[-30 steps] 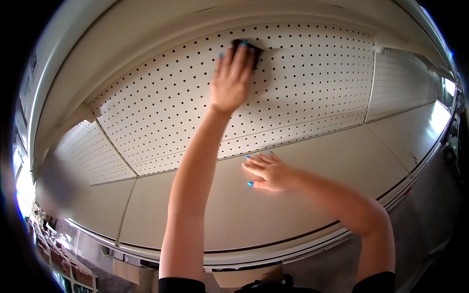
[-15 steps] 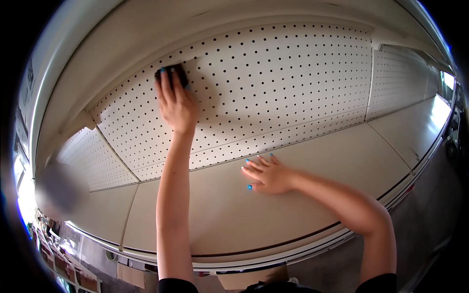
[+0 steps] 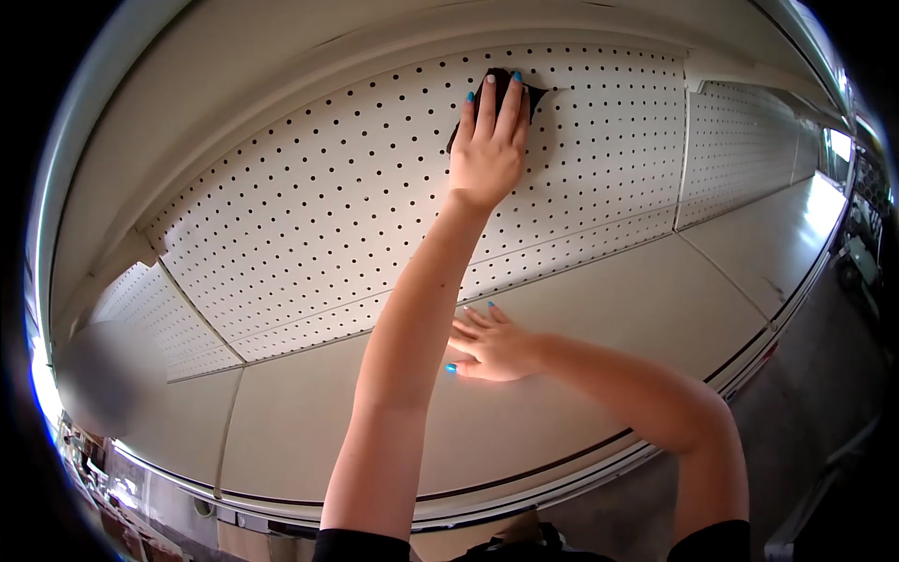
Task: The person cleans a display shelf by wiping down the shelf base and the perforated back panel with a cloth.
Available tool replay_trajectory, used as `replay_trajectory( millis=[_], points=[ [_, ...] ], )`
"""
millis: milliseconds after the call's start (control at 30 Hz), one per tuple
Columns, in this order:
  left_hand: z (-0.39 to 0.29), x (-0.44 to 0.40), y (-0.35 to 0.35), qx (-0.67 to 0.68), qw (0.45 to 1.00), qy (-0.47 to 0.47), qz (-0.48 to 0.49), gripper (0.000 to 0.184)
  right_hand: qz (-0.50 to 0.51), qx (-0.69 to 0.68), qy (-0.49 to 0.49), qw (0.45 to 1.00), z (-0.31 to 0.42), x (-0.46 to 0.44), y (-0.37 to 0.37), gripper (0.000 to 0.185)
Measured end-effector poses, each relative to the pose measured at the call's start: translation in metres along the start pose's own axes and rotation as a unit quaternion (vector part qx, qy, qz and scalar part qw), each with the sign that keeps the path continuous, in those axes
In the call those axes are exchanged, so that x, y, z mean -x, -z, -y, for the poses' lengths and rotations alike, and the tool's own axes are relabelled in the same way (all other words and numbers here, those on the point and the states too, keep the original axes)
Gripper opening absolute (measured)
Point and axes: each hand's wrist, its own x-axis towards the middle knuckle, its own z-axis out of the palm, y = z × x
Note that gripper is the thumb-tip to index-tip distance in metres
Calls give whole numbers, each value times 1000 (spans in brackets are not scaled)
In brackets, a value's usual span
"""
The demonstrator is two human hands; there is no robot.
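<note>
My left hand (image 3: 489,155) reaches up with its fingers over a black cloth (image 3: 536,96), pressing it against the white pegboard (image 3: 609,140) near the board's top edge. Part of the cloth is covered by the fingers, and its corners stick out on both sides. Lower down, my right hand (image 3: 496,348) rests with fingers spread on the beige shelf (image 3: 599,309). My left forearm hides the tips of some of the right hand's fingers.
Overhead, the underside of another shelf (image 3: 281,66) curves close above the pegboard. A shelf bracket (image 3: 698,70) stands at the upper right. Below the shelf's front edge lie a cardboard box (image 3: 243,541) and the floor (image 3: 805,375). A blurred grey patch covers the left side.
My left hand has moved right and upward across the pegboard with the black cloth. The right hand stays on the shelf; the view has shifted slightly.
</note>
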Motion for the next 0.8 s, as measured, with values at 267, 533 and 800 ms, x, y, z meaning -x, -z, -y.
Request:
replay_trajectory(
  millis=[267,533,800],
  points=[
    [85,49,25,0,997,69,-42,43,8,5,5,1000,-2,2,2,67],
    [143,99,55,-111,982,134,-68,38,1,7,-1,1000,1,3,2,66],
    [83,60,28,-86,985,135,-68,42,10,-13,3,1000,0,1,3,68]
  ],
)
